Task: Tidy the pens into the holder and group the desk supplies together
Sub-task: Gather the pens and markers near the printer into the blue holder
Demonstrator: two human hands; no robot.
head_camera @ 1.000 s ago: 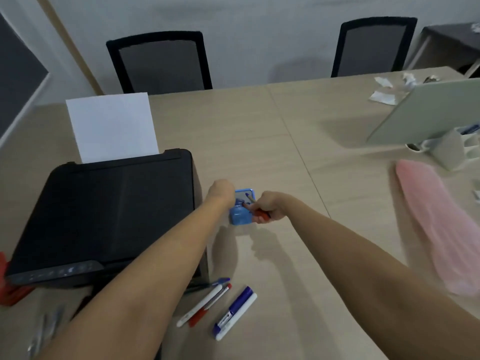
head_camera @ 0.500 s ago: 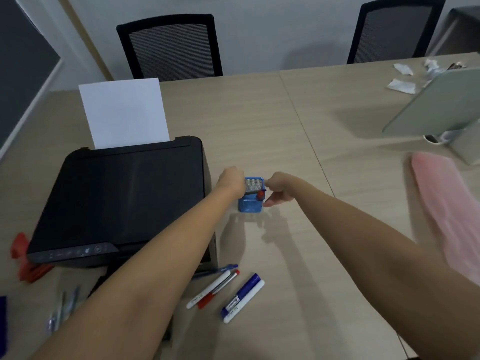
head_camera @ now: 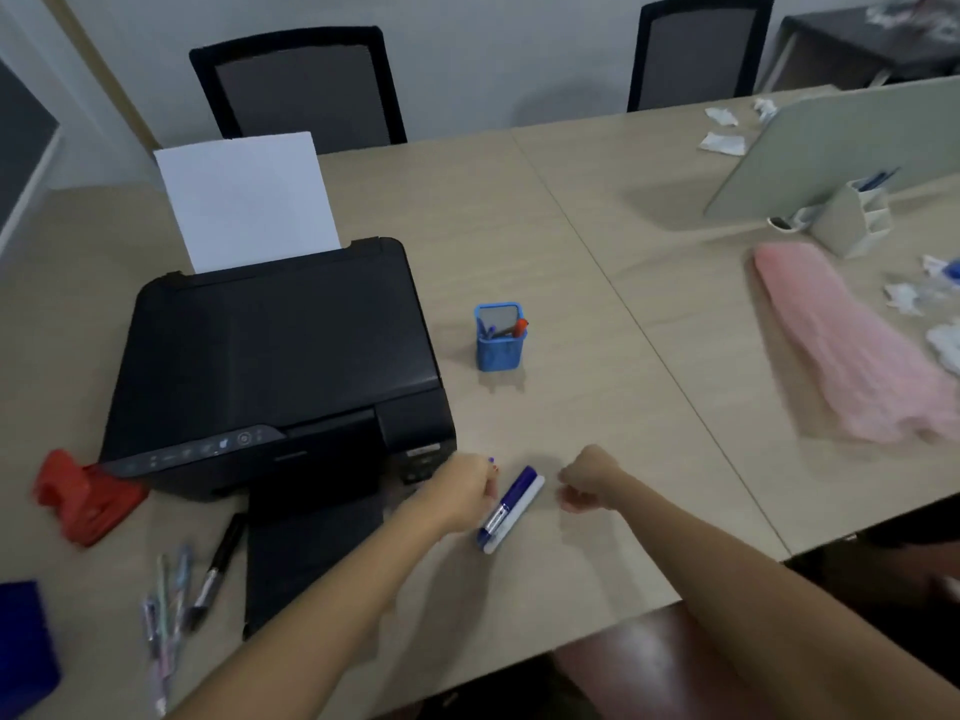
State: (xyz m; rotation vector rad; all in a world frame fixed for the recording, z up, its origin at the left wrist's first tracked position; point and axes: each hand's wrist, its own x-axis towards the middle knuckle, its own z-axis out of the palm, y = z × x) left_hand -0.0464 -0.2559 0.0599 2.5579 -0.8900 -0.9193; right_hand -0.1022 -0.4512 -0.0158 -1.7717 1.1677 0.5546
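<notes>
The blue mesh pen holder point(head_camera: 497, 350) stands upright on the table right of the printer, with a red-capped pen point(head_camera: 519, 327) and a blue pen inside. Nearer me, my left hand point(head_camera: 465, 493) is closed by the printer's front corner, and small blue and red pen tips point(head_camera: 492, 464) poke out above its fingers. A blue marker and a white marker point(head_camera: 511, 506) lie side by side between my hands. My right hand point(head_camera: 587, 483) hovers right of them, fingers curled, holding nothing. Several more pens point(head_camera: 165, 615) and a black marker point(head_camera: 218, 561) lie at the lower left.
A black printer point(head_camera: 275, 366) with a paper sheet fills the left of the table. A red punch-like tool point(head_camera: 83, 496) and a blue object point(head_camera: 21, 646) sit at the far left. A pink cloth point(head_camera: 852, 350), a grey divider point(head_camera: 831, 142) and a white organiser point(head_camera: 852, 223) are on the right.
Both hands have left the blue holder and come back toward me to the pens at the table's front. The red-capped pen stays in the holder. The thin pens are now under my left hand.
</notes>
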